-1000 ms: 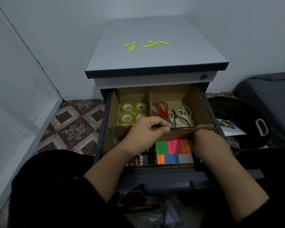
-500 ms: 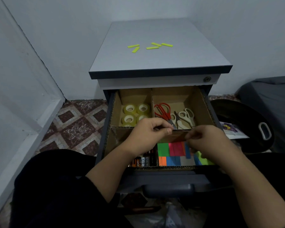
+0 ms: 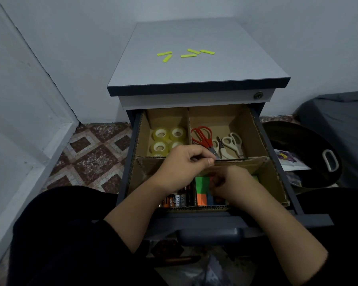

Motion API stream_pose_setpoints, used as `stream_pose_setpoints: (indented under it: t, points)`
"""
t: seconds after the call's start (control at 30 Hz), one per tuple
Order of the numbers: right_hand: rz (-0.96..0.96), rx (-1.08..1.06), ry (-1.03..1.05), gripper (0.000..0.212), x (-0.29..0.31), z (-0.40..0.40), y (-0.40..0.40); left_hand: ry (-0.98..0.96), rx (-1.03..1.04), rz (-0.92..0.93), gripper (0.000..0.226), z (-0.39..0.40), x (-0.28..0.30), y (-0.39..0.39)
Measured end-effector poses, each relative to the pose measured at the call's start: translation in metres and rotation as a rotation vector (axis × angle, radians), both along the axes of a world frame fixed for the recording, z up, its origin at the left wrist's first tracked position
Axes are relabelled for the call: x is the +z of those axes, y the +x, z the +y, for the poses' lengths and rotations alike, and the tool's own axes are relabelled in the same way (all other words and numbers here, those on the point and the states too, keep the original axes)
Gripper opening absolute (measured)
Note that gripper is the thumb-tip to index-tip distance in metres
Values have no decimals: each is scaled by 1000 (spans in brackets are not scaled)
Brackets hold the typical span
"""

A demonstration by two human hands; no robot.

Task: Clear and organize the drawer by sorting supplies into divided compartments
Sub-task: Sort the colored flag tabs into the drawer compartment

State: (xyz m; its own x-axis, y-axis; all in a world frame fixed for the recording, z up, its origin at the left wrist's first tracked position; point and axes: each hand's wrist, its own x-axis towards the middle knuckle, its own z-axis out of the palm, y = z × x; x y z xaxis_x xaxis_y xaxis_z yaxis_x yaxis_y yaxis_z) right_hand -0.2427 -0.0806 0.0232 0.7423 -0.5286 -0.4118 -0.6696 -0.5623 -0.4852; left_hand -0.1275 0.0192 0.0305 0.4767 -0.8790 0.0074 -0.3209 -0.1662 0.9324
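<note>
The open drawer (image 3: 275, 145) holds a cardboard divider (image 3: 248, 162) with several compartments. Tape rolls (image 3: 167, 139) fill the back left one. Red scissors (image 3: 203, 137) and white scissors (image 3: 232, 145) lie in the back right. Batteries (image 3: 178, 200) sit front left, coloured sticky-note pads (image 3: 203, 186) front middle. My left hand (image 3: 184, 166) pinches the top edge of the cross divider. My right hand (image 3: 234, 186) is down among the sticky-note pads with curled fingers; what it holds is hidden.
Several yellow-green strips (image 3: 186, 54) lie on the cabinet top (image 3: 194, 67). A black basin (image 3: 310, 157) with papers stands on the floor to the right, beside a dark cushion (image 3: 339, 116). Patterned floor tiles (image 3: 91, 157) and a white wall are at left.
My right hand has moved left from the right end of the divider down onto the sticky-note pads. My left hand has kept its pinch on the divider edge.
</note>
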Motion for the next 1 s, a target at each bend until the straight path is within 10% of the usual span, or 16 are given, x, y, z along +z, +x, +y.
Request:
stream_pose_setpoints:
  t: [1.0]
  points:
    - [58, 111, -63, 25, -5, -1, 0, -2, 10, 18, 12, -1, -2, 1]
